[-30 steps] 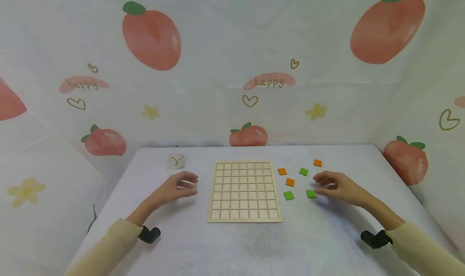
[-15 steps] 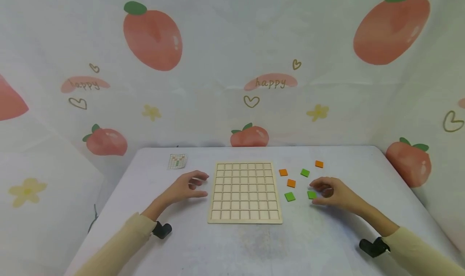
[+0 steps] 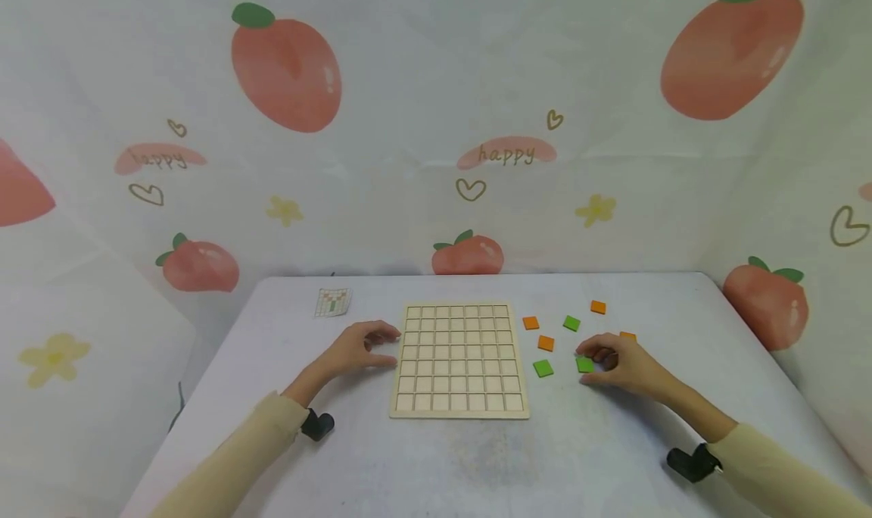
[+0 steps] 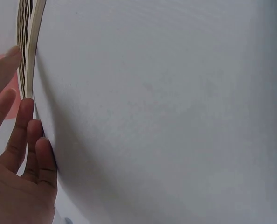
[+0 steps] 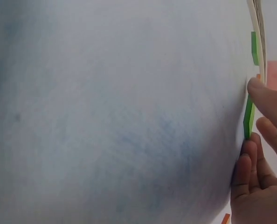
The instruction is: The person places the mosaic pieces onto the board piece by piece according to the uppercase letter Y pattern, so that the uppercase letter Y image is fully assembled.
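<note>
My left hand (image 3: pixel 357 347) is at the left edge of a pale wooden grid board (image 3: pixel 459 414), its fingertips and thumb at the rim with the fingers loosely bent. In the left wrist view that hand (image 4: pixel 22 172) reaches along the board's side (image 4: pixel 32 56). My right hand (image 3: pixel 623 363) is low over the table, thumb and forefinger spread on either side of a green square tile (image 3: pixel 584 365). The right wrist view has this tile (image 5: pixel 248 116) edge-on between thumb and fingertips; whether they touch it I cannot tell. The board's squares hold no tiles.
Right of the board lie further green tiles (image 3: pixel 543 368) and several orange tiles (image 3: pixel 546 343); one orange tile (image 3: pixel 627 337) is partly hidden behind the right hand. A small paper with a coloured grid pattern (image 3: pixel 333 303) lies at the back left of the white table (image 3: pixel 436 472).
My left hand has moved right to the board's edge. My right hand has shifted slightly left and nearer me, bringing its thumb and forefinger around the green tile. The board and tiles stay put.
</note>
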`<state>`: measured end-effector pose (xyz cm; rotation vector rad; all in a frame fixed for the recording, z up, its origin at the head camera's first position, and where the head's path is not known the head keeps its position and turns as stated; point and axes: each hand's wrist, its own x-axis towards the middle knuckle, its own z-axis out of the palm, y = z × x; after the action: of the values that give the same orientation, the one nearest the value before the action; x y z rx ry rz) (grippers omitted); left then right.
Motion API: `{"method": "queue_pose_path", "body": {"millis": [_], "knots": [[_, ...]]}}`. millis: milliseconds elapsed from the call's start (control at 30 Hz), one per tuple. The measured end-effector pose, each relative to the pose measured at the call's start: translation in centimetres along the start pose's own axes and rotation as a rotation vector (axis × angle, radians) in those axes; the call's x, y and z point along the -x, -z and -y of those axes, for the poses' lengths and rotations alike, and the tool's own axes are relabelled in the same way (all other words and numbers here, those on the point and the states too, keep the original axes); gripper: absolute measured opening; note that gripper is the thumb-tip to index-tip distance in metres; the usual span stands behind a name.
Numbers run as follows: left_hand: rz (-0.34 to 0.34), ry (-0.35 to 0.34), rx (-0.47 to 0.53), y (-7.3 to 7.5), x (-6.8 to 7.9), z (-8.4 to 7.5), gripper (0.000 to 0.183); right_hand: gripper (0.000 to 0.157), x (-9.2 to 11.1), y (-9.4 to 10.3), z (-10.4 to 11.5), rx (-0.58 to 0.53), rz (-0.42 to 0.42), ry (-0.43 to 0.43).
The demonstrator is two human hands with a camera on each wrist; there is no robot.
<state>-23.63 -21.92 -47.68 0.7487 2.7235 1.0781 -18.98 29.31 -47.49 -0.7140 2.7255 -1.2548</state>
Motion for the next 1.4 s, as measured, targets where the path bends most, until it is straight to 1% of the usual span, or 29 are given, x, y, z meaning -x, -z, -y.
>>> {"method": "queue_pose_path", "body": {"millis": [67, 200, 300, 433, 600, 800, 1000, 1400], "knots": [[0.0, -0.003, -0.008, -0.1, -0.2, -0.1, 0.046, 0.039, 0.0, 0.0, 0.1, 0.005, 0.002, -0.001], [0.002, 0.018, -0.022, -0.3, -0.6, -0.5, 0.046, 0.034, -0.1, 0.1, 0.1, 0.007, 0.013, -0.005], [0.002, 0.013, -0.024, -0.3, -0.8, -0.7, 0.045, 0.031, -0.2, 0.2, 0.0, -0.001, 0.029, -0.002], [0.011, 0.014, -0.024, -0.3, -0.9, -0.8, 0.044, 0.028, -0.4, 0.3, -0.2, -0.007, 0.055, -0.005], [0.034, 0.041, -0.015, -0.1, -0.8, -1.0, 0.045, 0.026, -0.8, 0.4, -0.4, -0.002, 0.084, -0.026], [0.05, 0.042, -0.013, 0.0, -0.9, -1.3, 0.046, 0.025, -1.0, 0.5, -0.7, 0.002, 0.079, -0.029], [0.048, 0.047, -0.01, 0.1, -0.9, -1.5, 0.047, 0.024, -1.1, 0.7, -1.0, -0.046, 0.083, -0.069], [0.048, 0.062, -0.007, -0.1, -0.9, -1.4, 0.047, 0.024, -1.5, 0.3, -0.3, -0.066, 0.044, -0.04]]}}
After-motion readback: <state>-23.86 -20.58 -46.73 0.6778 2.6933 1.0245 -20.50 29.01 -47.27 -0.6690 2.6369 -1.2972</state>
